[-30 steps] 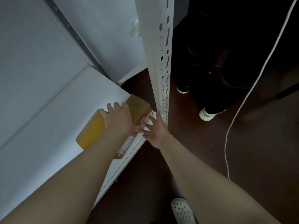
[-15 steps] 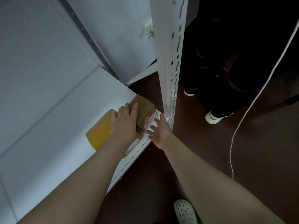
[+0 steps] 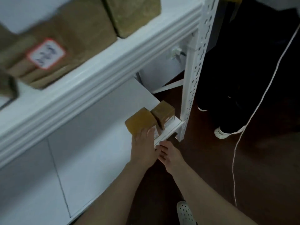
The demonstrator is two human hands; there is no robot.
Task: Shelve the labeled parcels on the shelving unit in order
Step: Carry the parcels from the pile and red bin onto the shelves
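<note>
Two small brown parcels sit side by side at the right front corner of the lower white shelf (image 3: 100,127): the left parcel (image 3: 140,120) and the right parcel (image 3: 163,113), each with a white label on its front. My left hand (image 3: 143,148) lies flat, its fingertips touching the left parcel's front edge without gripping it. Just in front of the shelf's edge and below it, my right hand (image 3: 168,155) has its fingers spread and holds nothing.
The upper shelf (image 3: 103,73) carries larger brown parcels, one with a red-bordered label (image 3: 56,51) and another (image 3: 134,13) further right. A perforated white post (image 3: 194,70) stands at the corner. A person's legs and shoe (image 3: 222,132) and a white cord (image 3: 259,103) are on the dark floor.
Both hands have drawn back toward me. The left hand slid off the parcel's top to its front edge. The view has risen and the upper shelf now shows.
</note>
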